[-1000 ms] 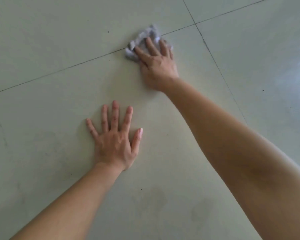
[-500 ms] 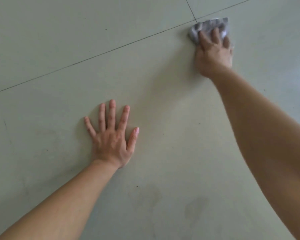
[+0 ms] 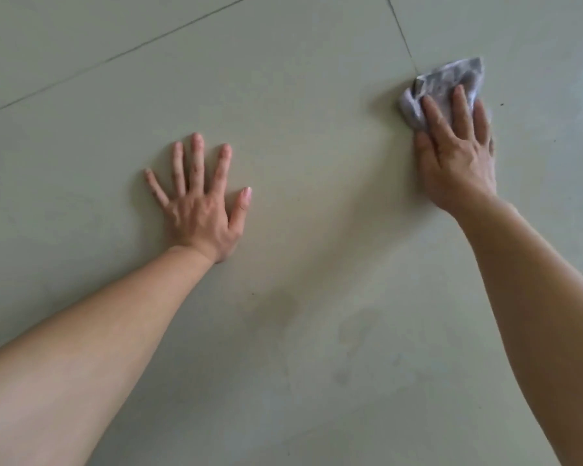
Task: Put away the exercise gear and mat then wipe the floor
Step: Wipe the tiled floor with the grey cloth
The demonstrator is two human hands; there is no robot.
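Note:
A crumpled grey cloth lies on the pale tiled floor at the upper right, beside a grout line. My right hand presses flat on the cloth with straight fingers, covering its near part. My left hand rests flat on the floor left of centre, fingers spread, holding nothing. No exercise gear or mat is in view.
Dark grout lines cross the floor at the top. Faint darker smudges mark the tile between my forearms near the bottom centre. A small dark speck lies right of the cloth.
My right hand has slid the cloth to the right across the floor and then a little nearer to me. My left hand has stayed planted on the tile.

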